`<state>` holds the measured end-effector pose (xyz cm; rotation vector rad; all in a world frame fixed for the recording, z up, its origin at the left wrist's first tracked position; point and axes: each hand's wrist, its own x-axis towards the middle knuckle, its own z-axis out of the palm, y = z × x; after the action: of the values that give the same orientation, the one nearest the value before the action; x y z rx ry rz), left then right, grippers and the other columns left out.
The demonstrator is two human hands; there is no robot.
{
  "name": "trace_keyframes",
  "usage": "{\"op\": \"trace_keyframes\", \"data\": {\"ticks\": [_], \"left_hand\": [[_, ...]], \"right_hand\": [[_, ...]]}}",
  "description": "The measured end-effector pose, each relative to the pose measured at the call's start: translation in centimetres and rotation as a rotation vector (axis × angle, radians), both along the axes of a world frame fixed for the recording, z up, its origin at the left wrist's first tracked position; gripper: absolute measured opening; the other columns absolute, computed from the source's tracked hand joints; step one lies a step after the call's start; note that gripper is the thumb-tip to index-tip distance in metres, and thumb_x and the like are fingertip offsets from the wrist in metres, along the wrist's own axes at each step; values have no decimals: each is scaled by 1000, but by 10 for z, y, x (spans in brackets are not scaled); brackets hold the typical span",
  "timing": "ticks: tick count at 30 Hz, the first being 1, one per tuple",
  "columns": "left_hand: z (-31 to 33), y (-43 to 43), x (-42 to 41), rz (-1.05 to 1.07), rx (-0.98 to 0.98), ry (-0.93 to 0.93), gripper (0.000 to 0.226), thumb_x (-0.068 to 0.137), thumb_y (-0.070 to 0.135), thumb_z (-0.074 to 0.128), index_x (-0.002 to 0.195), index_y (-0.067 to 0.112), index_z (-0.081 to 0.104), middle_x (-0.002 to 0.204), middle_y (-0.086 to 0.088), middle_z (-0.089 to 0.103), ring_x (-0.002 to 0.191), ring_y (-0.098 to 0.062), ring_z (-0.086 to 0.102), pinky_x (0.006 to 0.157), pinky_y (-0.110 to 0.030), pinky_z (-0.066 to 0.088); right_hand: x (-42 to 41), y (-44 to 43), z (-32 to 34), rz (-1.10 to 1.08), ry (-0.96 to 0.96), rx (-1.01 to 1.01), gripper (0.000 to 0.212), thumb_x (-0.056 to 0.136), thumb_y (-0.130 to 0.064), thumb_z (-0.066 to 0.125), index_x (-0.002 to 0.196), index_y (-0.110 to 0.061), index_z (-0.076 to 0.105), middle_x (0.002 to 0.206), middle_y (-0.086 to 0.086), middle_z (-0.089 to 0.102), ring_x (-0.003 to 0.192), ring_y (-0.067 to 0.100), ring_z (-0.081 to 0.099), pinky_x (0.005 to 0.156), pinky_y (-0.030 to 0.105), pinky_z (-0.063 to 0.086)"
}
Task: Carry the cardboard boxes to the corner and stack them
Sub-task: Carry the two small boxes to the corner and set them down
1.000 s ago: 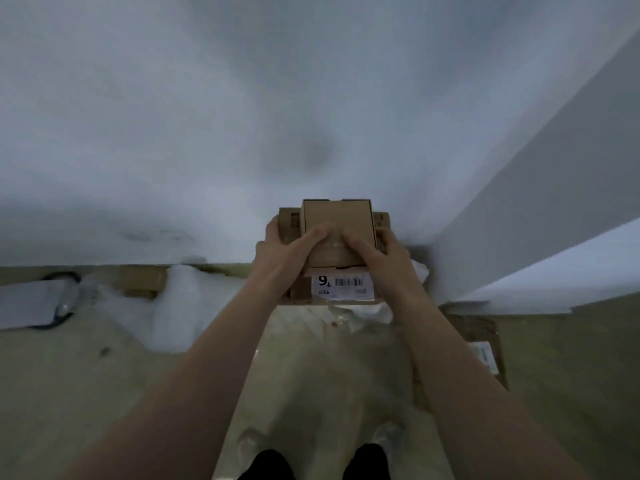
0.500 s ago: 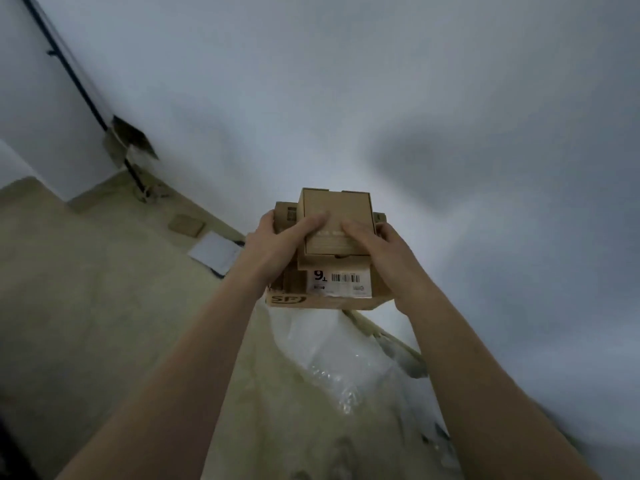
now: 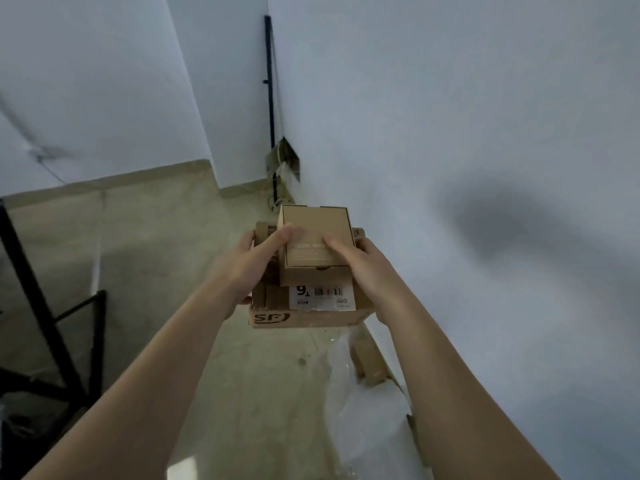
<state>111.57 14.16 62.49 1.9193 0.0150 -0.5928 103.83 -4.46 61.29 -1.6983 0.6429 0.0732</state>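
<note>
I hold a stack of cardboard boxes in front of me, above the floor. A small plain brown box (image 3: 313, 233) lies on top of a larger box (image 3: 304, 318) that bears a white barcode label and an SF logo. My left hand (image 3: 254, 263) grips the stack's left side with its thumb over the small box. My right hand (image 3: 363, 268) grips the right side, thumb also on the small box. The room corner (image 3: 277, 188) with a black pipe lies ahead, beyond the boxes.
A white wall (image 3: 485, 168) runs close along my right. Clear plastic wrap (image 3: 360, 403) and a small cardboard piece (image 3: 369, 362) lie on the floor beside it. A black metal frame (image 3: 52, 327) stands at the left. A wall opening (image 3: 285, 161) with wires sits at the corner.
The view has swung left along the wall, bringing the room corner ahead into sight. The stack stays held in both hands the same way.
</note>
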Motion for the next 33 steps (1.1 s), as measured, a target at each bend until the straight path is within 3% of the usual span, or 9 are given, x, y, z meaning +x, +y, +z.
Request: {"op": "trace_keyframes", "data": {"ticks": [6,10,13,17,22,27,29,31,33], "left_hand": [[-1,55,84,139,-16,13,105,76,89,60,161,33,32,141,-10,62,117,-31,64,83,-45,54],[-3,83,145,122,-6,-37,82,95,73,52,164,39,25,156,-11,50,117,-30,59,74,-40,49],[-2,109,209,30,9,-27,69,97,72,50,157,47,30,136,-8,61,101,-23,64,88,-48,55],[5,148,295,-84,-19,36,97,81,58,80,160,47,23,109,11,62,97,-17,66,80,-43,56],[-1,185,390,-119,13,0,121,65,13,99,158,43,27,126,2,66,108,-25,67,89,-50,60],[-15,219,478,-50,59,-57,116,41,34,100,140,47,42,123,3,68,108,-26,69,95,-53,60],[-21,229,512,-12,43,-55,107,49,28,102,137,44,43,119,6,66,104,-24,70,91,-50,62],[-26,236,549,27,18,-42,104,50,25,102,135,41,45,115,1,68,99,-25,73,83,-45,63],[-31,239,588,59,12,-59,107,42,32,100,134,41,46,112,-3,71,97,-26,75,75,-40,63]], "right_hand": [[114,44,6,144,2,-13,113,46,-98,70,139,-36,60,146,1,60,130,28,62,113,55,49],[185,74,3,175,3,-30,128,38,-102,69,146,-34,57,149,2,58,132,29,62,113,56,49],[250,101,6,184,-2,-57,115,49,-96,70,144,-33,58,148,2,60,130,29,63,112,56,49],[337,136,9,185,2,-100,122,51,-96,68,154,-33,52,158,1,52,141,30,54,117,58,44],[425,172,13,201,-2,-123,111,58,-91,67,150,-29,54,148,-3,62,133,24,61,114,53,47],[512,199,4,142,-19,-160,95,78,-93,48,147,-28,48,148,-2,56,137,25,54,117,52,41],[550,202,-4,46,-29,-146,80,96,-82,39,149,-23,49,150,1,57,140,27,52,117,49,39],[590,203,-13,-14,-2,-153,78,102,-72,41,150,-12,56,148,8,62,131,29,59,112,46,43],[629,203,-21,-28,22,-157,66,105,-58,49,133,-2,70,129,15,74,97,23,68,94,39,48]]}}
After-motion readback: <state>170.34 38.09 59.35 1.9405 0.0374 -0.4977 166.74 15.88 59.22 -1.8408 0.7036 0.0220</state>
